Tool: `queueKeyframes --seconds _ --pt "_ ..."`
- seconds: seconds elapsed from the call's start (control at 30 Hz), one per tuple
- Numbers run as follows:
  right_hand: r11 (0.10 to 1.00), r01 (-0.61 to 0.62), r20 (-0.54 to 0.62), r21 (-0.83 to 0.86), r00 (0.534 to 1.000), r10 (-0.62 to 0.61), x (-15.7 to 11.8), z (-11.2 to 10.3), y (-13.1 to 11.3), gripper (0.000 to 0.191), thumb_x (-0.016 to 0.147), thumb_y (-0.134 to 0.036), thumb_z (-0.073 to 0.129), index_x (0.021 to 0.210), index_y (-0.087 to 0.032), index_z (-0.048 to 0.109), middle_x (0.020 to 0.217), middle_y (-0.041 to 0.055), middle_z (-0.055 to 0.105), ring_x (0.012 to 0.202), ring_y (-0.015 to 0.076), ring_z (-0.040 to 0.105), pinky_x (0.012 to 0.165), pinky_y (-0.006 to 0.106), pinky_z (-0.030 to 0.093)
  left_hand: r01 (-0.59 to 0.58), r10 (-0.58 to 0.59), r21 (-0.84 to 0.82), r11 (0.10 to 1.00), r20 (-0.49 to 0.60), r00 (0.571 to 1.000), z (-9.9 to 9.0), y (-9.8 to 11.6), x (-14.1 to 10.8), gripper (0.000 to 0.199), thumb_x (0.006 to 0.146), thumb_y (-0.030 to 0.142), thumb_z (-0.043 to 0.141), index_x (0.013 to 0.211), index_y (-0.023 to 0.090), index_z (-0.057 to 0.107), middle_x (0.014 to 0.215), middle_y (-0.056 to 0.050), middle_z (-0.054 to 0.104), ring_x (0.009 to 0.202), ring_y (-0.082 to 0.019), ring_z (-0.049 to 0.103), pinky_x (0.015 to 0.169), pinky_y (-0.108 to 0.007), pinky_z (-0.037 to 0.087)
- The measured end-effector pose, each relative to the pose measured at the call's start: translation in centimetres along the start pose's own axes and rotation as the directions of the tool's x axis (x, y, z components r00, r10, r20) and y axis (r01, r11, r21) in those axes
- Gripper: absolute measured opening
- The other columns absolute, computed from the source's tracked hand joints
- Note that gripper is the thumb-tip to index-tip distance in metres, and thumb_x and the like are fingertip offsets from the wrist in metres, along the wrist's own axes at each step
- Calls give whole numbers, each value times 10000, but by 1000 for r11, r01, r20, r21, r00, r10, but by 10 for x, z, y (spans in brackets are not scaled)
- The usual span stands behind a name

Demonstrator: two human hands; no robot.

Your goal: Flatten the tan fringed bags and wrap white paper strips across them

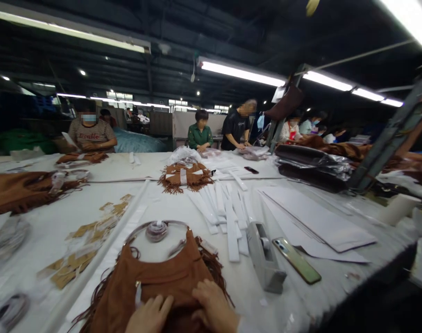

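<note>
A brown fringed bag (165,273) lies on the white table in front of me, its curved handle toward the far side. My left hand (150,314) rests on the bag's lower middle, just beside a wrapped zipper pull (138,292), its fingers slightly apart. My right hand (214,305) lies on the bag's right part, fingers spread and bent, with nothing visible in its grasp. Inside the handle loop sits a wrapped coil of strap (156,230). Dark fringe hangs out along both sides of the bag.
Right of the bag are white strips (232,231), a tape dispenser (264,259), a green phone (297,260) and large white sheets (311,217). Tan tags (74,268) lie left. Another fringed bag (185,176) is ahead. Several people work beyond the table.
</note>
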State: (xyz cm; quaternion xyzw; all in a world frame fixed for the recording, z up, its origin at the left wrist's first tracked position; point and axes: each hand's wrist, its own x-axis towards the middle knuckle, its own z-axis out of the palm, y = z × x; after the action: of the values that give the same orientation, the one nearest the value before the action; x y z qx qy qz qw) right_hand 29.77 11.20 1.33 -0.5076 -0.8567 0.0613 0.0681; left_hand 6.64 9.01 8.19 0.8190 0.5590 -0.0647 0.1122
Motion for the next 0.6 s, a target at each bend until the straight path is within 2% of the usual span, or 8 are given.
queueKeyframes --seconds 0.07,0.17,0.27,0.33,0.37,0.43,0.5,0.6 --pt "999 -21 -94 38 995 25 -13 -1 -9 76 770 -203 623 839 -216 593 905 21 627 878 212 551 779 355 435 -62 61 7 998 75 995 4 8 8 461 814 49 423 1224 234 527 1116 -76 627 1046 -228 597 878 -346 456" --pt "974 -1 -260 225 964 61 -33 -6 -10 199 823 -150 529 996 -222 598 977 55 643 955 223 558 851 386 455 -128 127 5 992 109 986 9 9 11 435 799 10 375 1136 225 547 1019 -59 639 966 -229 606 810 -341 459" --pt "846 -80 -384 528 866 321 -46 -18 7 265 893 -291 480 1134 -214 559 1080 93 650 977 221 595 856 380 487 -158 155 47 986 66 986 20 4 5 430 800 -8 347 1068 240 574 1043 -47 630 948 -209 590 804 -321 454" --pt "732 -225 -326 644 785 528 -45 -28 24 302 934 -376 383 1062 -194 587 975 93 677 854 207 624 768 346 498 -159 156 70 985 38 987 31 0 1 473 800 -32 314 1064 249 587 1067 -48 628 949 -194 581 836 -315 450" --pt "688 -293 -269 664 765 585 -43 -32 32 345 943 -399 340 989 -186 607 887 81 682 776 197 622 715 324 489 -155 154 72 985 26 988 36 -2 0 492 800 -39 302 1070 253 591 1072 -48 629 950 -188 579 853 -312 449" --pt "661 -368 -165 654 783 599 -32 -38 45 400 938 -408 319 807 -182 622 729 50 663 672 178 593 642 288 446 -156 156 65 986 8 988 46 -6 -1 498 810 -36 293 1072 258 598 1069 -48 632 947 -181 580 877 -310 448" --pt "678 -364 -104 639 832 545 -18 -39 52 392 912 -379 374 651 -187 596 635 27 637 622 158 561 600 261 389 -154 154 59 986 11 988 50 -9 0 479 818 -23 302 1064 257 602 1073 -47 633 948 -179 588 881 -310 453" --pt "694 -332 -51 639 882 469 3 -33 52 360 857 -337 470 549 -184 573 584 16 625 584 132 523 570 249 321 -130 130 29 991 22 991 48 -10 4 453 812 -1 332 1084 258 584 1178 -48 604 974 -178 612 842 -296 473"
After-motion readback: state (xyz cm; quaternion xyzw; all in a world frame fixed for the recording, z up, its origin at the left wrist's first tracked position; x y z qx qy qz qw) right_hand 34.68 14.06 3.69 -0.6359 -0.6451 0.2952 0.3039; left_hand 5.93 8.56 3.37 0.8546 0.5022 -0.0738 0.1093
